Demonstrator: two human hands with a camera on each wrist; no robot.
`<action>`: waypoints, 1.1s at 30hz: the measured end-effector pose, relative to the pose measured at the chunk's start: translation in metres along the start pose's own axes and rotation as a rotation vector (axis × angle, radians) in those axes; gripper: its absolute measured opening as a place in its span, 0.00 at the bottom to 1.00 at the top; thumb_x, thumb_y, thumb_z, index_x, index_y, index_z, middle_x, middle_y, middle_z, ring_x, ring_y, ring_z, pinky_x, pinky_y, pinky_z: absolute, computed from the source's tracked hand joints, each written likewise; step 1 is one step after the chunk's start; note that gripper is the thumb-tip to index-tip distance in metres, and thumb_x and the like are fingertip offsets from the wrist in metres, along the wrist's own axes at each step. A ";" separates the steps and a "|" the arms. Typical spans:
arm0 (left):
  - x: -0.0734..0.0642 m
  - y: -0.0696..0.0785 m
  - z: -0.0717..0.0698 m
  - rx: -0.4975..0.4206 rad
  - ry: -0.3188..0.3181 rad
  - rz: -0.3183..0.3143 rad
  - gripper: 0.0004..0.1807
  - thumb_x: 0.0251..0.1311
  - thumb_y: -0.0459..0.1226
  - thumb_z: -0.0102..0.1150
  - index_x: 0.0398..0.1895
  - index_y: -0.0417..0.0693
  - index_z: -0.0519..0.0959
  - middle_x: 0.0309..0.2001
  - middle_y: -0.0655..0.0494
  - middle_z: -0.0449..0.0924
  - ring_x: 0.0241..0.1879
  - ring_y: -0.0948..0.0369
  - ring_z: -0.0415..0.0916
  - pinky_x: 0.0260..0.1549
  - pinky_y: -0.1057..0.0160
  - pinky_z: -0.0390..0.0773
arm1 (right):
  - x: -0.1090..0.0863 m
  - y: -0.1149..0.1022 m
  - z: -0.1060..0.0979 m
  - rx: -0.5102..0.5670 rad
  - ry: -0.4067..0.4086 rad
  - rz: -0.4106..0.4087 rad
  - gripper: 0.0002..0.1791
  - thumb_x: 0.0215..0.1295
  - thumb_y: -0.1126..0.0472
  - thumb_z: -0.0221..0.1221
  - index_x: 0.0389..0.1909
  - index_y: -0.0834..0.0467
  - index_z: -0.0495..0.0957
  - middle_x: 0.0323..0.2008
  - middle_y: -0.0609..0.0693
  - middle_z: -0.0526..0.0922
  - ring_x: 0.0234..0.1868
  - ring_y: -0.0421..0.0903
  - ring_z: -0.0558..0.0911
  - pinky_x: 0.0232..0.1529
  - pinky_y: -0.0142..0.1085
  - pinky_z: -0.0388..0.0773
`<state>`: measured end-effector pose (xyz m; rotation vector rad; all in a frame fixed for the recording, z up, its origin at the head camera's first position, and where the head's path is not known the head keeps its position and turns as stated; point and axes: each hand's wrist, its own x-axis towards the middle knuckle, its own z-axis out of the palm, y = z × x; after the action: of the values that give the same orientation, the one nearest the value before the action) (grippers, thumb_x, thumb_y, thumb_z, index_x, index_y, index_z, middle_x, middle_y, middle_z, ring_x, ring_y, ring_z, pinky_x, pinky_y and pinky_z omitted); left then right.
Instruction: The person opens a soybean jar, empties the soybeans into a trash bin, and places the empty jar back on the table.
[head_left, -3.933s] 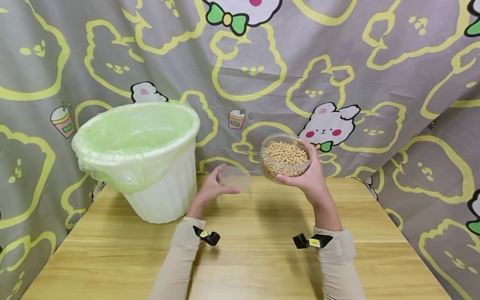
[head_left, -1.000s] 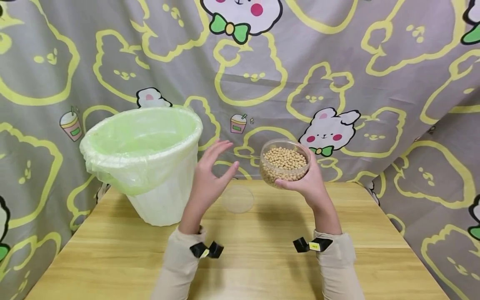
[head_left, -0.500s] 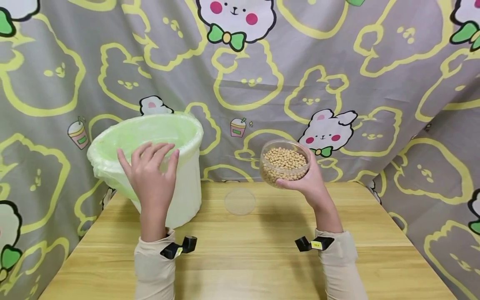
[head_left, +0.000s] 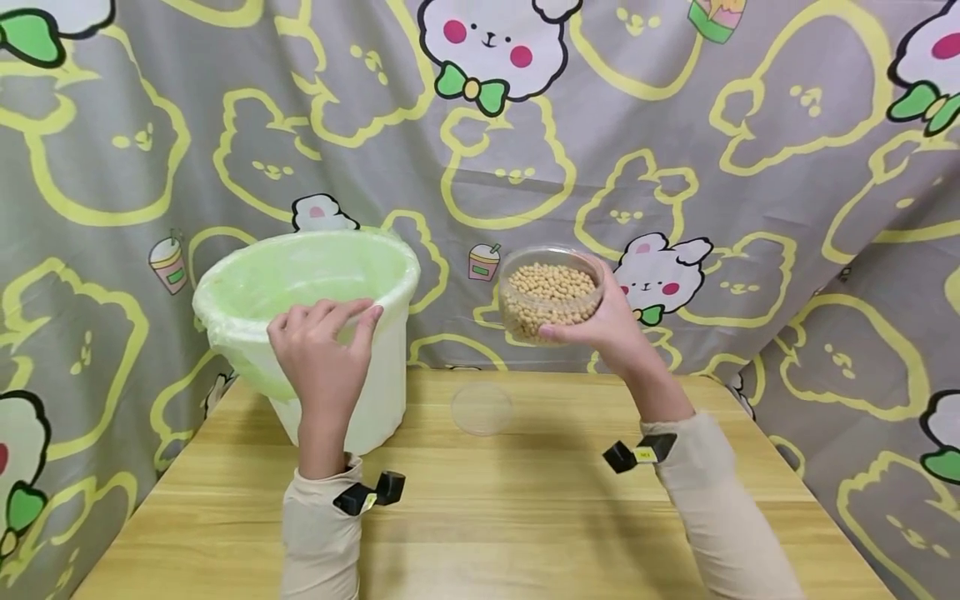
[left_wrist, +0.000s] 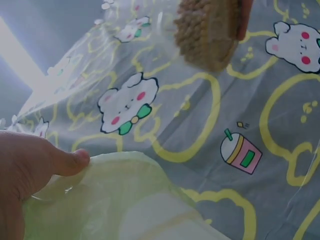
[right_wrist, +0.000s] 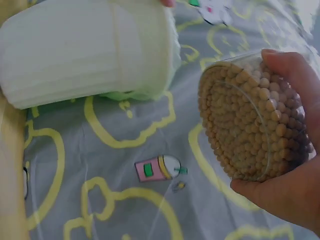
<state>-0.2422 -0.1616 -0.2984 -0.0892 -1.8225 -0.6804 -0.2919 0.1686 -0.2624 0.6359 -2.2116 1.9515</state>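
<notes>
My right hand (head_left: 611, 329) grips a round clear plastic jar (head_left: 517, 312), nearly full of soybeans (head_left: 555, 285). The jar has no lid on and is held above the table, slightly tilted; the right wrist view shows its bottom and thumb and fingers around its side. On the left stands a white trash bin (head_left: 386, 375) lined with a pale green plastic bag (head_left: 315, 267). My left hand (head_left: 322, 358) is at the bin's near rim, thumb outside over the bag in the left wrist view; the fingers inside are partly hidden. A clear round lid (head_left: 482, 408) lies flat on the table.
The wooden table (head_left: 480, 508) carries the bin at its back left. Right behind the table hangs a grey curtain (head_left: 517, 200) with bear and rabbit prints. Black wrist cameras (head_left: 371, 493) sit on both sleeves.
The lid went from my left hand onto the table. That hand then moved left and took hold of the bin's rim. My right hand has just shifted the jar slightly up and left.
</notes>
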 end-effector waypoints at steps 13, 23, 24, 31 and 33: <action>-0.001 0.005 0.003 -0.002 0.041 -0.009 0.10 0.59 0.43 0.72 0.35 0.47 0.91 0.33 0.47 0.89 0.34 0.44 0.75 0.53 0.42 0.64 | 0.070 -0.051 0.048 -0.298 -0.098 -0.043 0.67 0.33 0.61 0.84 0.76 0.51 0.54 0.66 0.56 0.68 0.63 0.50 0.74 0.62 0.46 0.78; -0.001 0.003 0.003 0.019 0.029 -0.017 0.09 0.58 0.43 0.72 0.34 0.47 0.91 0.34 0.47 0.89 0.35 0.45 0.76 0.52 0.43 0.65 | 0.108 -0.065 0.076 -0.497 -0.174 -0.117 0.72 0.30 0.59 0.84 0.78 0.56 0.50 0.66 0.57 0.68 0.63 0.51 0.73 0.62 0.47 0.77; -0.001 0.003 0.003 0.019 0.030 -0.016 0.09 0.58 0.43 0.72 0.34 0.47 0.91 0.34 0.47 0.89 0.35 0.45 0.76 0.52 0.43 0.65 | 0.110 -0.066 0.078 -0.516 -0.179 -0.124 0.72 0.30 0.58 0.84 0.78 0.57 0.50 0.66 0.57 0.68 0.63 0.51 0.73 0.62 0.47 0.77; 0.000 0.003 0.001 0.015 0.021 -0.022 0.08 0.60 0.43 0.71 0.35 0.49 0.91 0.32 0.48 0.88 0.35 0.46 0.76 0.53 0.43 0.64 | 0.121 -0.076 0.087 -0.611 -0.233 -0.165 0.74 0.28 0.59 0.85 0.78 0.58 0.49 0.66 0.57 0.69 0.64 0.51 0.72 0.67 0.45 0.74; 0.001 0.004 0.000 0.012 0.027 -0.024 0.08 0.59 0.43 0.72 0.34 0.49 0.91 0.32 0.48 0.88 0.35 0.46 0.76 0.53 0.43 0.65 | 0.123 -0.079 0.090 -0.640 -0.247 -0.180 0.73 0.28 0.59 0.85 0.78 0.59 0.50 0.66 0.57 0.69 0.64 0.51 0.72 0.67 0.45 0.73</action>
<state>-0.2413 -0.1585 -0.2963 -0.0500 -1.8044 -0.6845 -0.3556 0.0468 -0.1594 0.9510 -2.6045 1.0243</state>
